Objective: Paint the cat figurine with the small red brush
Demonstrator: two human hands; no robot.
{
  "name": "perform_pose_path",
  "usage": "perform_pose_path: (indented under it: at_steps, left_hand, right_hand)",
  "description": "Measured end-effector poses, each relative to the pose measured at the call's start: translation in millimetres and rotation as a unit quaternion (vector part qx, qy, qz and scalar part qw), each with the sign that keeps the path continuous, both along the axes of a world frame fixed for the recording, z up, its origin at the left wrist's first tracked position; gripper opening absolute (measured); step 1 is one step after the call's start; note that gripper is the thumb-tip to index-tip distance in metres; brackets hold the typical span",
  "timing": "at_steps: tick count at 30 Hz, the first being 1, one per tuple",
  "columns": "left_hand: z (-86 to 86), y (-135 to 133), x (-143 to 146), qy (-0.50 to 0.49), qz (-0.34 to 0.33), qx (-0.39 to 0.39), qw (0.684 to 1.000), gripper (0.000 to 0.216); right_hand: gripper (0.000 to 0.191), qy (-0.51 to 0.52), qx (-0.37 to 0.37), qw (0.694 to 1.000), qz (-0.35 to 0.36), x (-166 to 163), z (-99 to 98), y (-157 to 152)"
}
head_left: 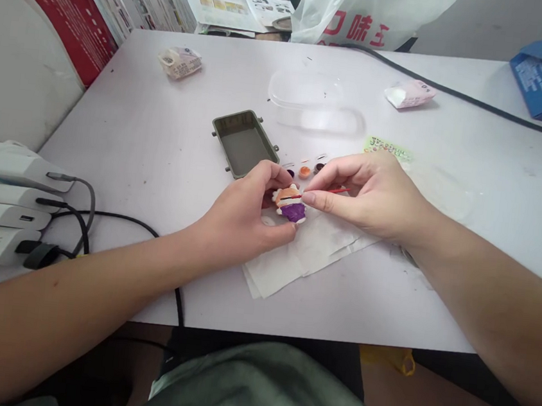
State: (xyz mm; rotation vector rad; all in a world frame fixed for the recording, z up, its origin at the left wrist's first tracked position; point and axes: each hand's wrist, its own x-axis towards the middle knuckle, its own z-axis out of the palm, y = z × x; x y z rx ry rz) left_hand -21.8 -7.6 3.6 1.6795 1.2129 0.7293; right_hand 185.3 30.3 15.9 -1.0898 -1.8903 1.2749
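My left hand is closed round a small plaster figure painted orange and purple, held just above a white paper towel. My right hand pinches a thin red paintbrush, whose tip rests on the figure's orange part. Several small paint pots sit right behind the figure. A grey rectangular tray lies behind my left hand.
A clear plastic lid and a green card lie further back. Small wrapped packets sit at the far left and far right. A black cable crosses the back right. Power banks with cords crowd the left edge.
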Motion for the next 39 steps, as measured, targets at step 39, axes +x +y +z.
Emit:
perform_pose_path:
  at_steps: [39]
  left_hand:
    - [0.3, 2.3, -0.1, 0.014, 0.005, 0.006, 1.000, 0.040]
  right_hand:
    - [0.012, -0.114, 0.088, 0.989, -0.020, 9.9, 0.8, 3.9]
